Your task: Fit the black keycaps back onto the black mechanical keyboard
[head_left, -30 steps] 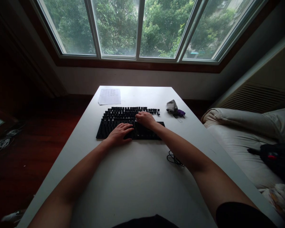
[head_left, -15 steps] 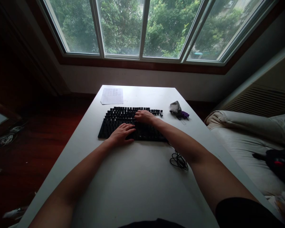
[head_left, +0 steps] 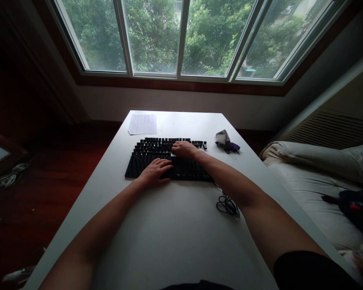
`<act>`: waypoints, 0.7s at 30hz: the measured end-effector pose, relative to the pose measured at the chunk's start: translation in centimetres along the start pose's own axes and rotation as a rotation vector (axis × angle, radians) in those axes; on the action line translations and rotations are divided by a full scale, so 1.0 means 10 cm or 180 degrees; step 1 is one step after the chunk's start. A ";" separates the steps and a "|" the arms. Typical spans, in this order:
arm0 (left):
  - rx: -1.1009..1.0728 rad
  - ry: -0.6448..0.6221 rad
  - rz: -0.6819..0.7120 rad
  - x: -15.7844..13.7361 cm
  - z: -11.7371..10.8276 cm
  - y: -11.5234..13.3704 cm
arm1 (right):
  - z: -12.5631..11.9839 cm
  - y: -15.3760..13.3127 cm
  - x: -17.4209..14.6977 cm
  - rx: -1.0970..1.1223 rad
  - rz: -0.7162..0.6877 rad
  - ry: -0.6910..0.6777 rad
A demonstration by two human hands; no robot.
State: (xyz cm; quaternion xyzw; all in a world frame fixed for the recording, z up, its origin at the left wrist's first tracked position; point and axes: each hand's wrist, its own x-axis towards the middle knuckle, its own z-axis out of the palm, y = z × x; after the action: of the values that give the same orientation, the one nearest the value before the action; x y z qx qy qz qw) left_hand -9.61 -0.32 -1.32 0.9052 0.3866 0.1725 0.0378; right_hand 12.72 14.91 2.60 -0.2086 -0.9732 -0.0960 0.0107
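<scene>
A black keyboard [head_left: 187, 168] lies on the white table [head_left: 166, 237]. Behind its far edge stand rows of loose black keycaps [head_left: 153, 148]. My left hand [head_left: 155, 172] rests open on the keyboard's near left-middle part, fingers stretched and the thumb along the front edge. Over the keycap rows, right of the middle, is my right hand [head_left: 184, 149]. Its fingers are curled down and closed at the keycaps; what they pinch, if anything, is hidden. My right forearm covers part of the keyboard's right side.
A coiled black cable [head_left: 228, 205] lies by my right forearm. Printed paper [head_left: 142, 124] sits at the far left of the table. Grey cloth [head_left: 222, 138] and a small purple item [head_left: 234, 147] lie at the far right. A pale couch [head_left: 308, 193] stands to the right.
The view has tilted very slightly, so the table sits a little lower. Both hands stay in nearly the same places on the keyboard and keycaps.
</scene>
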 end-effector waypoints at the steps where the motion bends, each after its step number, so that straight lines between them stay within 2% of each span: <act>1: -0.0001 0.0005 -0.0002 0.00 0.00 0.00 | 0.00 -0.01 -0.03 -0.0008 0.0046 0.0093; 5: -0.0025 0.0011 0.0017 -0.01 0.01 -0.04 | -0.07 -0.12 -0.18 0.0180 0.0189 0.0658; 10: -0.0073 0.0046 0.0035 -0.02 0.02 -0.04 | -0.17 -0.51 -0.47 0.0628 0.0178 0.1298; 16: -0.0009 0.0168 -0.0034 -0.03 0.04 0.01 | -0.11 -0.99 -0.76 0.1307 0.0243 0.1290; 21: -0.0012 0.0193 -0.0046 -0.03 0.03 0.04 | -0.04 -1.20 -0.81 0.1286 0.0583 0.1107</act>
State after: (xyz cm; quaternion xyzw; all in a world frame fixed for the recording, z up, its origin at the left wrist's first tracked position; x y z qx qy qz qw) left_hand -9.39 -0.78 -1.56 0.8967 0.3937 0.2003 0.0290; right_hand 15.23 0.79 0.33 -0.2697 -0.9333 0.0669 0.2275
